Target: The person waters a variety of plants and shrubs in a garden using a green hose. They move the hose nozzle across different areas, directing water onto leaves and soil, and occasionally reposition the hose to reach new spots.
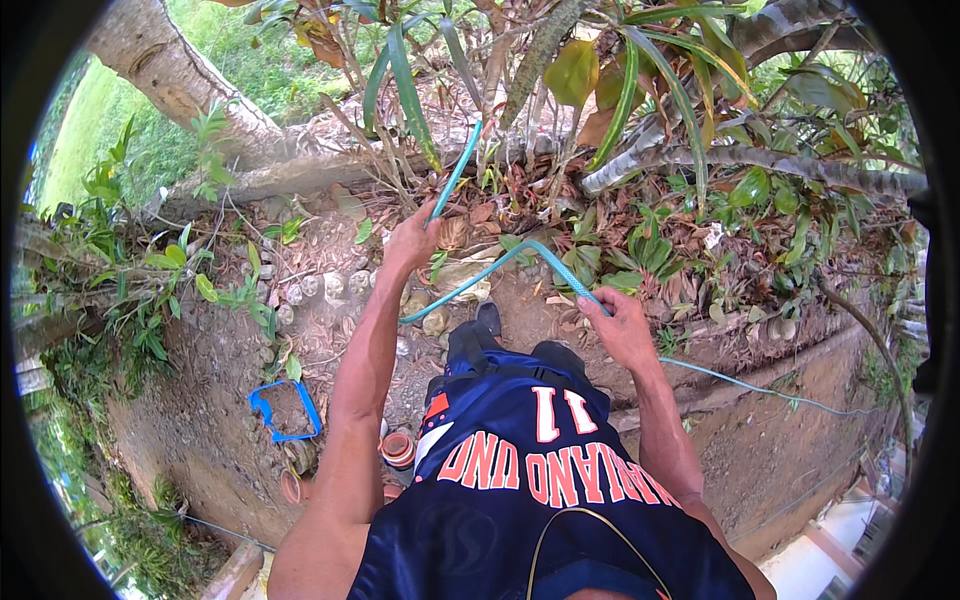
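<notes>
My left hand (pixel 411 238) is closed around a teal garden hose (pixel 480 276) near its free end, which points up and away toward the plant stems. From there the hose loops back past my forearm and bends sharply in front of me. My right hand (pixel 621 324) grips the same hose just past that bend, between thumb and fingers. Beyond my right wrist a thinner-looking stretch of it trails across the soil to the right. Long-leaved shrubs (pixel 409 90) grow ahead of my left hand, above dry leaf litter (pixel 517 202).
A tree trunk (pixel 187 82) leans at upper left, and a branch (pixel 780 159) crosses at right. Stones (pixel 334 285) line the bed. A blue plastic frame (pixel 319 411) and stacked terracotta pots (pixel 397 448) lie at lower left. Low concrete edging (pixel 757 361) runs along the right.
</notes>
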The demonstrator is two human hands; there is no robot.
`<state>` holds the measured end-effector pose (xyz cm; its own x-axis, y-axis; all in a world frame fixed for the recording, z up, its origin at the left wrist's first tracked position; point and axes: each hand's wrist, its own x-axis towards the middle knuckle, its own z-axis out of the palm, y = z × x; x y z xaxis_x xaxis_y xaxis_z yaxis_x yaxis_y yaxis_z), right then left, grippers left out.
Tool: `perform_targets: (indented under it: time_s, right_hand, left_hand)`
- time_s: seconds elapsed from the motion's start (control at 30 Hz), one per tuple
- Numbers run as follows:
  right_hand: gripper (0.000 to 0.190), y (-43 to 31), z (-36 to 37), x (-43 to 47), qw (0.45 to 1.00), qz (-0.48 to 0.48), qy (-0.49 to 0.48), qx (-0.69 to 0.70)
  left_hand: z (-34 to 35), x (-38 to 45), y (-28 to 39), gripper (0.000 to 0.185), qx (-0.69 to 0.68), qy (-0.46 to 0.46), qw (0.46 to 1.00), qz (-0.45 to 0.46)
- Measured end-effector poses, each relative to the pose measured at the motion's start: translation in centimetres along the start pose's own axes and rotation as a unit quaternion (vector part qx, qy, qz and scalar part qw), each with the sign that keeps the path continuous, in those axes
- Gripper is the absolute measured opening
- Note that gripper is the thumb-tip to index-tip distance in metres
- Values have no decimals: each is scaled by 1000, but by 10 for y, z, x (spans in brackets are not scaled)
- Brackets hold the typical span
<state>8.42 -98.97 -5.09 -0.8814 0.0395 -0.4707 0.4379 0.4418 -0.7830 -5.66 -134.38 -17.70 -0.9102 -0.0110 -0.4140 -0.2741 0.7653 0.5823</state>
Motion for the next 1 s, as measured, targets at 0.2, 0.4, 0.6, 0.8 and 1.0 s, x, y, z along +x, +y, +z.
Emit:
perform_targets:
  time_s: [0.2,0.4,0.6,0.8,1.0]
  right_hand:
    - [30,0,1,0,1000,12,-3,12]
    - [31,6,0,1,1000,-8,7,1]
    - [32,1,1,1,1000,8,6,12]
    - [32,2,1,3,1000,1,12,5]
    - [32,0,3,5,1000,6,7,16]
  left_hand:
    - [3,19,-11,49,4,21,999,25]
    - [5,42,-15,48,1,42,997,68]
    - [8,66,-25,47,19,42,996,72]
    - [8,76,-25,45,20,18,997,73]
    - [4,83,-28,47,63,3,997,48]
